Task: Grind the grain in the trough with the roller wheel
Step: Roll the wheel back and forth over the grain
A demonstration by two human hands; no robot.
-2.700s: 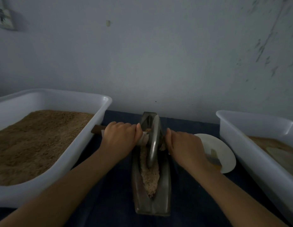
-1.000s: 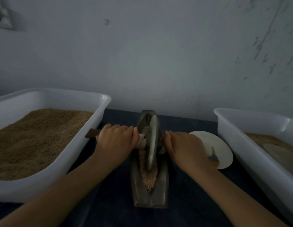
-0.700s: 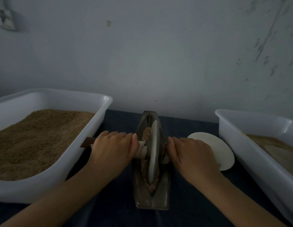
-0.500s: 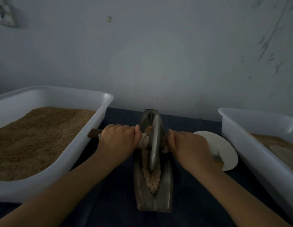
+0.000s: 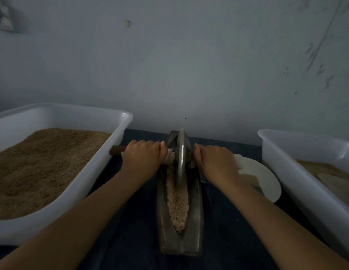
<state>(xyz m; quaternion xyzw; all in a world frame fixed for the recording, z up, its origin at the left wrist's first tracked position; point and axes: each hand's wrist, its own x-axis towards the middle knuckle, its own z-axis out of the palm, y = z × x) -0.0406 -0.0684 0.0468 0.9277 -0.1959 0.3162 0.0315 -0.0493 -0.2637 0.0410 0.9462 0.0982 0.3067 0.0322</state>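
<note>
Two bare forearms reached over a dark cloth to a metal trough [image 5: 197,201], where crushed grain [image 5: 177,203] filled the near half of the groove. Beyond the grain, the roller wheel [image 5: 180,158] stood upright toward the trough's far end. The left hand [image 5: 144,157] and right hand [image 5: 214,162] had their fingers wrapped tight round its axle handle [image 5: 116,150], one on either side of the wheel. White tubs [image 5: 103,162] flanked the trough.

grey metal trough [image 5: 197,207], tan-beige grain [image 5: 177,203] inside; wheel [image 5: 180,158] grey steel, handle [image 5: 116,150] dark brown with whitish wrap near the hub; two white tubs, left tub [image 5: 103,158] full of brown grain, right tub [image 5: 298,172] with tan-brown contents; plate [image 5: 267,182] white; cloth [image 5: 224,230] dark navy; wall [image 5: 189,65] pale grey-blue, dark scuff marks at right
</note>
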